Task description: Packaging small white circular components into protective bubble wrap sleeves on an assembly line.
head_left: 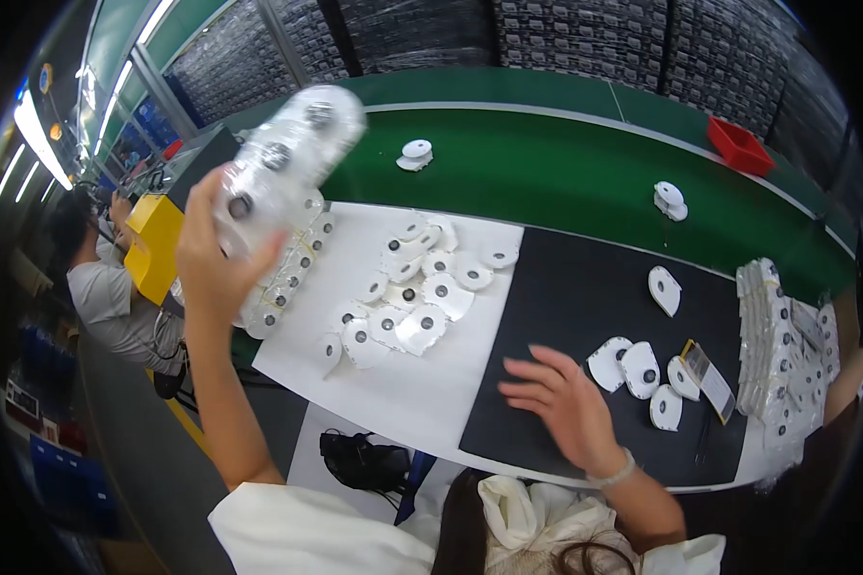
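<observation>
In our left hand we grip a clear plastic pack — our right hand hovers spread and empty over the black mat.

We see the workbench in fairly bright, even light, with long ceiling lights burned out to white at upper left. Glare streaks the clear wrap of the bundle in the left hand, and blur softens both it and the right hand. The white mat reads bright, the floor at lower left dim. We find the green belt bowed by the fisheye, and blackness filling the corners.
</observation>
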`<state>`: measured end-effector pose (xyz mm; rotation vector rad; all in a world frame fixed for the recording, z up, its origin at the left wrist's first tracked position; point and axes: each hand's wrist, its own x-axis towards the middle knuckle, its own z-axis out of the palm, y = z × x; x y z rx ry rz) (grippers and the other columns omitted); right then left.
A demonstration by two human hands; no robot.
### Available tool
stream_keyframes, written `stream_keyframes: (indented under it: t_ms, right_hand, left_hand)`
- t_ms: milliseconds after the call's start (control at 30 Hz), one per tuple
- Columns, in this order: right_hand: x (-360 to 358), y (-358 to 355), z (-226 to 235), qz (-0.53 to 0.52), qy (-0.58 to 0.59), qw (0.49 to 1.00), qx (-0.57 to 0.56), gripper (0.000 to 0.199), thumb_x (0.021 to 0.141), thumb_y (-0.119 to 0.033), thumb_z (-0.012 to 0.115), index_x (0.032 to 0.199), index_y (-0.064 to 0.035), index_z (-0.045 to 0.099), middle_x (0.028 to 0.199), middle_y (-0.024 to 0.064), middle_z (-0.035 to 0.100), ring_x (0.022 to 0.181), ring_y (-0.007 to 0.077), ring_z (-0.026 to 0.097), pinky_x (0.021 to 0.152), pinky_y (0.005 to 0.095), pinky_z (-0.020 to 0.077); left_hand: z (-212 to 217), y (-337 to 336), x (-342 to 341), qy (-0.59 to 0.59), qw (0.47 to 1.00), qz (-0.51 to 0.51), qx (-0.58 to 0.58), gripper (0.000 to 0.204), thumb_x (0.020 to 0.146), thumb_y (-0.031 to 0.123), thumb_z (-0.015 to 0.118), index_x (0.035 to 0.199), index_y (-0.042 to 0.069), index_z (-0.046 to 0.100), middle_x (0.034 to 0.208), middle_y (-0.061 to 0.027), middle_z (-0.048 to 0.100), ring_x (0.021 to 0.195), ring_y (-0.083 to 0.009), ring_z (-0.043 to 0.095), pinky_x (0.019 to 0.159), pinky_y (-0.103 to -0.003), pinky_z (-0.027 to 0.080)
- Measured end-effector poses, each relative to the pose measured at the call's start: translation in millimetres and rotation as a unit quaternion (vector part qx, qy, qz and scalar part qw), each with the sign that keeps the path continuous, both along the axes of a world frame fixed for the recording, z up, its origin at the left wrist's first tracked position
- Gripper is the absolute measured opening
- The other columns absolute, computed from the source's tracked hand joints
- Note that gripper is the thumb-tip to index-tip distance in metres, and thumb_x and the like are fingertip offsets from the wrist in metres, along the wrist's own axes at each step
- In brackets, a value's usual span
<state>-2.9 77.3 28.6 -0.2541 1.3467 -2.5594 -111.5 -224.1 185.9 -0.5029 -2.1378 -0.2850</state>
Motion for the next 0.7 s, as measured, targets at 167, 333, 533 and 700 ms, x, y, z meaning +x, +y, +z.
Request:
stream_keyframes:
  t_ms: [167,333,533,700]
  right_hand:
    - [-38.8,-45.0,44.9,-0.047,0.040,0.988,-0.140,0.047,0.088,-0.029,0.041,0.125,-0.0029,0.027,0.121,0.0130,0.040,0.110,0.0219,0.042,0.092,0.0351,0.0328]
    - [-88.9,-44.2,22.6,-0.139,0.014,0.985,-0.103,0.033,0.086,-0.025,0.046,0.109,-0.0018,0.042,0.098,0.0104,0.055,0.088,0.0195,0.056,0.078,0.0322,0.0457]
    - [-132.7,-62.8,19.2,-0.010,-0.050,0.974,-0.222,0.051,0.085,-0.046,0.040,0.107,0.0003,0.043,0.094,0.0153,0.055,0.087,0.0233,0.056,0.074,0.0341,0.0477]
    - [-144.4,-91.8,20.0,0.046,-0.052,0.978,-0.195,0.067,0.081,-0.058,0.031,0.114,0.0006,0.040,0.099,0.0142,0.054,0.090,0.0227,0.055,0.073,0.0332,0.0484]
  left_hand:
    - [-42.2,110.4,70.4,-0.212,0.969,-0.086,-0.089,0.082,0.052,0.026,0.076,0.117,-0.004,0.036,0.096,-0.0165,0.046,0.086,-0.0308,0.048,0.066,-0.034,0.044]
    - [-112.6,92.7,56.0,-0.487,0.674,-0.452,0.323,0.092,0.065,0.023,0.070,0.129,-0.007,0.011,0.128,-0.0212,0.028,0.118,-0.0295,0.031,0.097,-0.034,0.023]
    - [-189.7,61.1,94.5,-0.394,0.420,-0.555,0.599,0.065,0.074,0.019,0.056,0.123,-0.007,0.022,0.118,-0.0223,0.039,0.103,-0.0269,0.046,0.084,-0.035,0.039]
    - [-194.2,79.2,109.0,-0.299,0.465,-0.464,0.692,0.030,0.075,0.011,0.056,0.097,-0.005,0.044,0.092,-0.0173,0.055,0.076,-0.0217,0.058,0.066,-0.028,0.048]
